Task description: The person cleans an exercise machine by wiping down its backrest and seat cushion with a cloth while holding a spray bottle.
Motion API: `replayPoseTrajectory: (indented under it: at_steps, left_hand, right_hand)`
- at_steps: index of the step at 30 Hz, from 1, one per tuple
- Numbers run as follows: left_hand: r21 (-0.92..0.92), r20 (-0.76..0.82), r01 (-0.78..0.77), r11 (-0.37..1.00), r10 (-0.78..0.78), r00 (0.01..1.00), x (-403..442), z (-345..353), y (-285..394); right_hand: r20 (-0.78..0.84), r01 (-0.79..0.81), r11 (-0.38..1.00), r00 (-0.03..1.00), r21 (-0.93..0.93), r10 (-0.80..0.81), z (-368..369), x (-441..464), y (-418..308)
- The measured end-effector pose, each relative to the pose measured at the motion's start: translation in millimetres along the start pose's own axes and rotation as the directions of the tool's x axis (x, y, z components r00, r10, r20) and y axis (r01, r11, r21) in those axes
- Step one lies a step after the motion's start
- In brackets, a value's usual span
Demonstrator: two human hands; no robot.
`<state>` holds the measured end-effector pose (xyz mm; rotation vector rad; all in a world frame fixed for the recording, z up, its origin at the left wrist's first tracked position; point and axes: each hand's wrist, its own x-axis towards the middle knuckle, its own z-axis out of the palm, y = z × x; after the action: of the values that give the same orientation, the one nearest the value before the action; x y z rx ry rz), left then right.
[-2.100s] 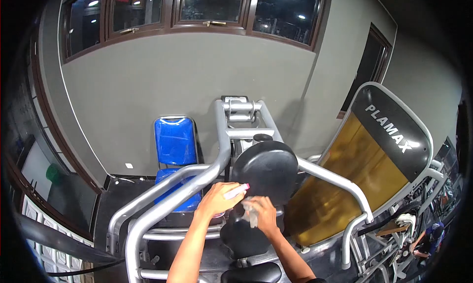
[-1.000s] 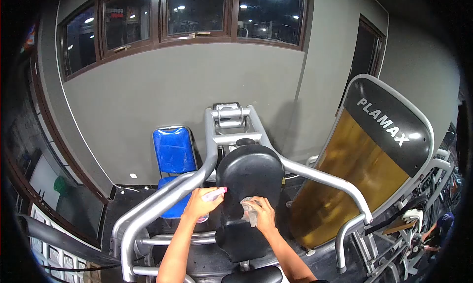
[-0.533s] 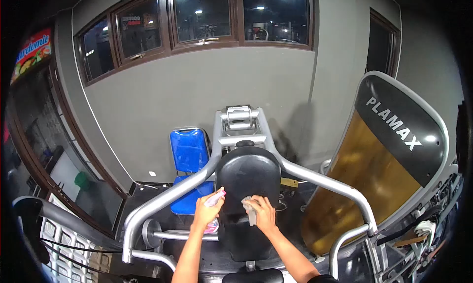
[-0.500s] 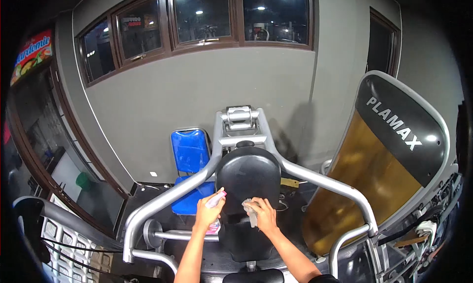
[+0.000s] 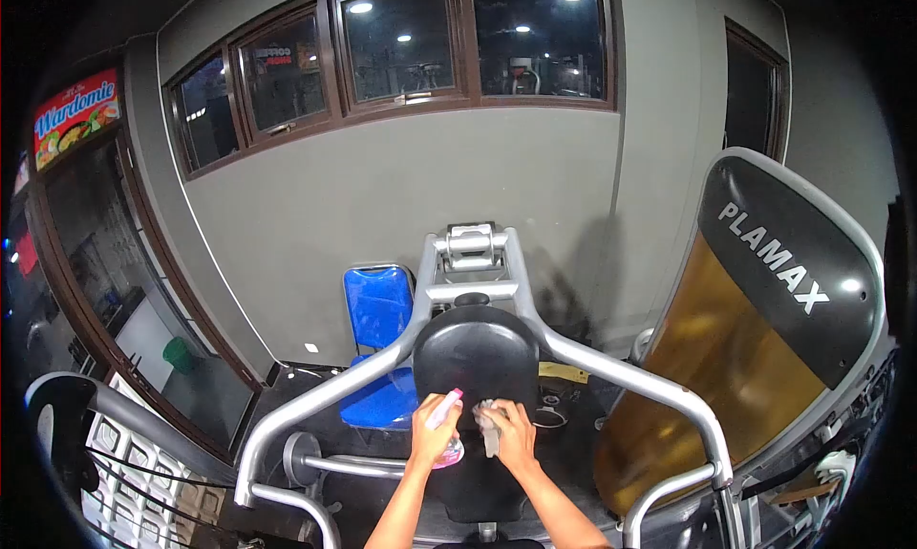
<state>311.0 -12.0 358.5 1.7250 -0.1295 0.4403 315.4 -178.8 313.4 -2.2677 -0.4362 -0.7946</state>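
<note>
Bottle (image 5: 443, 411), gripped in the left hand (image 5: 430, 434), has moved in front of the smooth black pad (image 5: 476, 345), nearer the crumpled cloth (image 5: 491, 440) pinched in the right hand (image 5: 516, 436). Left of the pad, a blue chair (image 5: 378, 306); behind the pad, a grey wall (image 5: 382, 191) with windows (image 5: 396, 43); to its right, a PLAMAX panel (image 5: 702, 348).

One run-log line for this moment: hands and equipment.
left hand: holding spray bottle | right hand: holding crumpled cloth | both: at black pad | cloth-pad contact: unclear

L grip (image 5: 431, 434) & R grip (image 5: 514, 434) bare; forearms (image 5: 399, 506) bare too, tapering twd wrists.
</note>
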Motion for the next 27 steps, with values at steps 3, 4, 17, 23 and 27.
replayPoseTrajectory:
  at_steps: [3,4,17,23,27]
  left_hand:
    - [0.068,0.1,-0.08,0.995,0.073,0.992,9.2,7.0,-3.9]
    - [0.065,0.107,-0.074,0.995,0.067,0.992,11.2,8.5,-6.5]
    - [-0.233,0.003,-0.069,0.97,0.072,0.997,17.2,13.8,-46.8]
    - [-0.257,0.016,-0.089,0.962,0.096,0.995,16.8,13.3,-54.1]
    - [-0.25,0.019,-0.062,0.966,0.069,0.997,15.9,12.6,-54.3]
  right_hand:
    - [0.051,-0.016,1.0,0.999,0.001,0.016,-8.3,-3.6,6.8]
    - [0.044,-0.018,1.0,0.999,0.026,0.017,-15.4,3.1,4.9]
    - [0.045,0.022,1.0,0.999,0.016,-0.023,-21.2,-1.0,15.3]
    - [-0.082,0.018,1.0,0.996,0.017,-0.016,-28.6,7.5,22.9]
    - [-0.192,-0.051,0.993,0.979,0.103,0.07,-51.4,45.1,14.4]
